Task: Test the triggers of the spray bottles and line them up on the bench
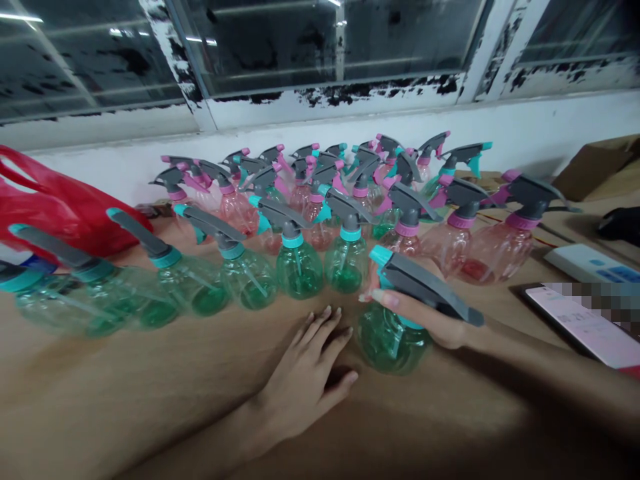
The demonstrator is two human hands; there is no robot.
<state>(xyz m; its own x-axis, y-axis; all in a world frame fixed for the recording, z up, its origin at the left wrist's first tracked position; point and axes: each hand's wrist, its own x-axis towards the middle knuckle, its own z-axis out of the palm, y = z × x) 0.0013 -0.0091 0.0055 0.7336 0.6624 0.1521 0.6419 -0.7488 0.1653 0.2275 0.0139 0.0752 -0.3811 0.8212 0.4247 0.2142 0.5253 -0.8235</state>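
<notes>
My right hand (425, 313) is wrapped round the neck of a spray bottle (393, 343) with a clear green body, a teal collar and a grey trigger head. The bottle looks upright at the front of the group; part of its neck is hidden by my fingers. To its left, my left hand (310, 373) lies flat on the wooden table (175, 407), fingers spread, holding nothing. Just beyond that hand stand a green spray bottle (299, 267) and another green spray bottle (346, 263), part of a row running left.
Behind stand several pink spray bottles (450, 243) packed closely. A red plastic bag (65, 207) sits at the left. On the right lie a phone (575, 320), a white box-like item (595, 263), a black object (623, 225) and a cardboard box (597, 167). Windows (325, 47) line the back wall.
</notes>
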